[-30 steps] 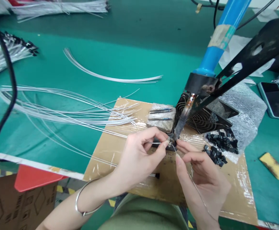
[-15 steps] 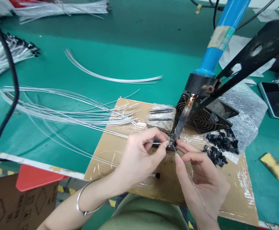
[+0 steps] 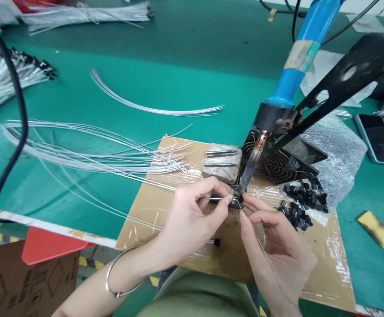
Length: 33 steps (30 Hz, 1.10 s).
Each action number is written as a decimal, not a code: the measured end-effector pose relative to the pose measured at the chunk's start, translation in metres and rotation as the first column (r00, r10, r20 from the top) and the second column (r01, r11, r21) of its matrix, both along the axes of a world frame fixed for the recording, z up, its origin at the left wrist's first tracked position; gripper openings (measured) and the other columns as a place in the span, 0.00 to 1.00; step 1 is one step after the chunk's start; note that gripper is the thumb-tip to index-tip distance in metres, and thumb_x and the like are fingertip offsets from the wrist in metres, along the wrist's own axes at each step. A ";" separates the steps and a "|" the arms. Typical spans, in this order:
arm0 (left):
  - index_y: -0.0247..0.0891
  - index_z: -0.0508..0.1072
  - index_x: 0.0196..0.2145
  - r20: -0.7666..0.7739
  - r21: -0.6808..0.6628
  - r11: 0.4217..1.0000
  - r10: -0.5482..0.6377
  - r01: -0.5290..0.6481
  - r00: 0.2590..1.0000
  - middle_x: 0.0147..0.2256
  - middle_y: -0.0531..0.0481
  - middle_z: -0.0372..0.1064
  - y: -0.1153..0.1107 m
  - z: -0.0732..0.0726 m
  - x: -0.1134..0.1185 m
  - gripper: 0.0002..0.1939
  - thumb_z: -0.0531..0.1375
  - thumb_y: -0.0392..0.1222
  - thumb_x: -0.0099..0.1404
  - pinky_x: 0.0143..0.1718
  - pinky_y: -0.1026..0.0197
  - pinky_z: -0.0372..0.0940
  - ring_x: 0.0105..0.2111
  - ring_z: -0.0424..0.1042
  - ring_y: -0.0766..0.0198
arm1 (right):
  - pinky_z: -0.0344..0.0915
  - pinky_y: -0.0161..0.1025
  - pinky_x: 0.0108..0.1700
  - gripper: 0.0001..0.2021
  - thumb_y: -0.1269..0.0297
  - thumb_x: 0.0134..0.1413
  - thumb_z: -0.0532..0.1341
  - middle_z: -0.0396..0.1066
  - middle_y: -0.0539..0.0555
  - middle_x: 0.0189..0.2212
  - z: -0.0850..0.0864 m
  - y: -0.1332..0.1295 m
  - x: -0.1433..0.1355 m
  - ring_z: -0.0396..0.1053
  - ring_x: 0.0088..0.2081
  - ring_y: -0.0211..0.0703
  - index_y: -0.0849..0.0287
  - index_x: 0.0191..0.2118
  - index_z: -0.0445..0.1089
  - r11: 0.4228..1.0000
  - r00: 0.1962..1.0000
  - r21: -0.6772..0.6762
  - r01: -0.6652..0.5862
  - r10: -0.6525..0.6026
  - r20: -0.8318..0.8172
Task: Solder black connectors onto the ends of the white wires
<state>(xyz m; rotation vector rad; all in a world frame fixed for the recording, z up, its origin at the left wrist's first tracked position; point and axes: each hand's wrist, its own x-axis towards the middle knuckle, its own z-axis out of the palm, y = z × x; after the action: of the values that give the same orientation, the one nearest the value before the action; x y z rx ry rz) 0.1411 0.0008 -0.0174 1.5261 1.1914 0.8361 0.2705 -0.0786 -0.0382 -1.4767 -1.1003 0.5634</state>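
My left hand (image 3: 195, 215) pinches a thin white wire (image 3: 160, 182) close below the tip of a soldering iron (image 3: 253, 160). Between the thumb and fingers of my right hand (image 3: 277, 246) is a thin solder wire (image 3: 271, 264), which runs back across the palm and reaches up to the iron tip. The blue-handled iron is clamped on a black metal arm (image 3: 340, 88), tip down. What lies between the fingertips is too small to tell. A stone block (image 3: 221, 172) with thin metal pieces on it stands just behind my left hand.
Bundled white wires (image 3: 96, 163) lie at left, partly on the cardboard (image 3: 152, 202). A black fan (image 3: 274, 167) sits behind the iron. Small black parts (image 3: 295, 214), a yellow sponge (image 3: 376, 229) and a phone (image 3: 381, 138) are at right. A black cable (image 3: 22, 110) hangs at far left.
The fingertips of my right hand have shifted very slightly up and left with the solder wire. My left hand has stayed almost in place.
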 end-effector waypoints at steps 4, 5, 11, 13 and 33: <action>0.36 0.74 0.28 0.002 0.020 1.000 -0.009 0.009 1.000 0.30 0.50 0.77 0.001 -0.001 -0.001 0.04 0.61 0.33 0.61 0.20 0.65 0.49 0.20 0.56 0.72 | 0.78 0.49 0.53 0.04 0.70 0.60 0.67 0.82 0.60 0.46 0.000 0.000 0.000 0.81 0.50 0.54 0.56 0.34 0.74 1.000 1.000 -0.002 0.005 -0.005 0.003; 0.36 0.74 0.28 0.005 0.022 1.000 -0.009 0.009 1.000 0.30 0.50 0.77 0.001 -0.002 -0.001 0.05 0.61 0.32 0.61 0.20 0.65 0.49 0.19 0.55 0.72 | 0.78 0.49 0.53 0.04 0.70 0.60 0.67 0.82 0.60 0.46 0.001 0.000 -0.001 0.81 0.50 0.54 0.56 0.34 0.74 1.000 1.000 -0.005 0.007 -0.007 0.002; 0.35 0.74 0.28 0.013 -0.006 1.000 -0.005 0.005 1.000 0.30 0.50 0.76 0.001 -0.002 0.001 0.05 0.60 0.33 0.61 0.21 0.65 0.49 0.20 0.55 0.72 | 0.78 0.50 0.53 0.04 0.69 0.60 0.68 0.83 0.61 0.46 -0.001 -0.001 -0.001 0.81 0.49 0.54 0.56 0.34 0.74 1.000 1.000 -0.004 0.010 -0.010 -0.003; 0.35 0.74 0.28 0.014 -0.025 1.000 -0.009 0.009 1.000 0.31 0.49 0.77 0.000 -0.001 0.001 0.04 0.60 0.34 0.61 0.22 0.64 0.51 0.21 0.58 0.70 | 0.78 0.50 0.53 0.04 0.69 0.60 0.68 0.83 0.61 0.46 -0.002 0.000 0.000 0.81 0.49 0.54 0.56 0.34 0.74 1.000 1.000 -0.004 0.014 -0.014 -0.003; 0.35 0.74 0.28 0.020 0.076 0.997 -0.009 0.007 1.000 0.29 0.52 0.76 0.000 -0.003 0.000 0.05 0.60 0.30 0.61 0.19 0.67 0.48 0.19 0.50 0.73 | 0.78 0.45 0.52 0.05 0.74 0.59 0.68 0.82 0.58 0.46 -0.006 -0.002 0.003 0.81 0.49 0.51 0.56 0.36 0.76 1.000 1.000 0.019 -0.019 0.019 0.012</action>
<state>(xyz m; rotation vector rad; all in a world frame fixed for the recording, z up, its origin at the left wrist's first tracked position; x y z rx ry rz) 0.1410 0.0009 -0.0204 1.5791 1.1493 0.8989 0.2733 -0.0811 -0.0441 -1.4565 -1.1266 0.5567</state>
